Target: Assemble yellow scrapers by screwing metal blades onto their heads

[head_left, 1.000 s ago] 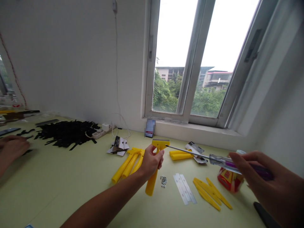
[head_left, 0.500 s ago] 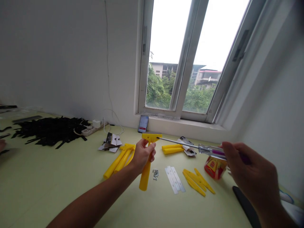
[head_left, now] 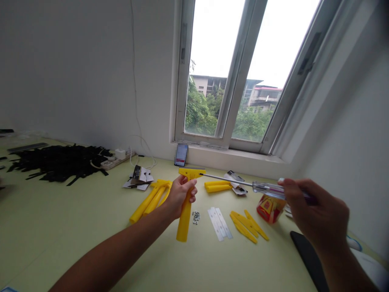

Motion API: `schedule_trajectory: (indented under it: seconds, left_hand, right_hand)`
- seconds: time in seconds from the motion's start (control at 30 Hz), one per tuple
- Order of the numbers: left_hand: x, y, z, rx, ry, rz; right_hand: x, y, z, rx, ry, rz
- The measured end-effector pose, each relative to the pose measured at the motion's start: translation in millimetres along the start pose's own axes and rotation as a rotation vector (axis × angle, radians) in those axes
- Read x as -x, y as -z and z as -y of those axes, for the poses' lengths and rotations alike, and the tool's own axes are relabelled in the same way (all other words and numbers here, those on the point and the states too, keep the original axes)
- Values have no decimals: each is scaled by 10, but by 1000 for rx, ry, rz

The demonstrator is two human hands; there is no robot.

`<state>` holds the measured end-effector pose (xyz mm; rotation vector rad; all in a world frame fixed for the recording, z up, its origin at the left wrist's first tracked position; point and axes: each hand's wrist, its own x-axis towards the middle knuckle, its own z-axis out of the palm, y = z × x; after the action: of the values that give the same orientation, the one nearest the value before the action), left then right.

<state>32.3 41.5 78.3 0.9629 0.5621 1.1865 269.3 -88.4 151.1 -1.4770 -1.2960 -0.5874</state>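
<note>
My left hand (head_left: 181, 194) is closed around the handle of a yellow plastic scraper (head_left: 183, 227), held upright with its wide head on top. A thin grey metal edge shows along the top of that head. In my right hand (head_left: 319, 215) is a screwdriver (head_left: 269, 190) with a clear and purple handle. Its shaft points left, and the tip meets the right side of the scraper's head. Below and to the right lie small nuts and screws (head_left: 196, 218), several metal blades (head_left: 219, 224) and several flat yellow plates (head_left: 247, 227).
More yellow handles (head_left: 152, 202) lie left of my hand, others (head_left: 217, 186) behind it. Card packets (head_left: 139, 177), a phone (head_left: 181, 155), a power strip (head_left: 117, 161) and a heap of black strips (head_left: 60, 162) are further back. A red-labelled tub (head_left: 270, 209) stands at right, near a dark flat object (head_left: 306, 259).
The view has shifted slightly. The scraper's head has tilted a little, so the grey metal edge along its top now shows. The screwdriver tip stays at the head's right side.
</note>
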Motion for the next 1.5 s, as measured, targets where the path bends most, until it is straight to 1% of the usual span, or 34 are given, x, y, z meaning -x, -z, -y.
schedule_trajectory:
  seconds: [0.27,0.53,0.57,0.63,0.7,0.8,0.9,1.0,1.07,1.1,1.2,1.23,1.27,1.33,1.37,1.4,1.5]
  left_hand:
    - [-14,7,11,2,-8,26]
    - [15,-14,-12,-60,-56,14]
    - [21,-21,-13,-72,-62,12]
    - [32,-38,-12,-93,-73,-1]
    - [38,-53,-7,-116,-85,-15]
    - [33,-62,4,-162,-119,-37]
    - [11,-49,10,-210,-153,-60]
    - [-23,-15,24,-254,-182,-71]
    - [-45,15,49,-286,-193,-71]
    - [-54,30,64,-302,-197,-67]
    - [-75,67,104,-344,-214,-50]
    - [-81,73,108,-348,-222,-52]
    - [-87,75,105,-345,-228,-61]
    - [-97,71,80,-325,-240,-93]
    - [-100,66,61,-314,-240,-107]
    - [-103,60,41,-309,-236,-113]
    - [-109,59,-2,-325,-233,-116]
  right_hand:
    - [3,-2,-8,23,21,22]
    - [-12,9,6,53,-57,37]
    - [-8,17,14,55,-43,44]
    - [7,42,38,80,29,63]
    - [28,78,69,101,146,78]
    - [55,145,98,72,303,114]
    - [67,207,84,45,386,213]
    - [78,234,71,-17,400,339]
    - [86,219,89,-61,363,373]
    - [88,202,102,-54,318,348]
    - [79,132,113,43,81,222]
    - [70,106,96,41,28,227]
    - [61,81,69,-1,16,268]
    - [39,34,-2,-143,68,386]
    - [28,14,-33,-190,93,417]
    - [18,-3,-53,-196,90,413]
    - [-5,-29,-47,-44,-73,306]
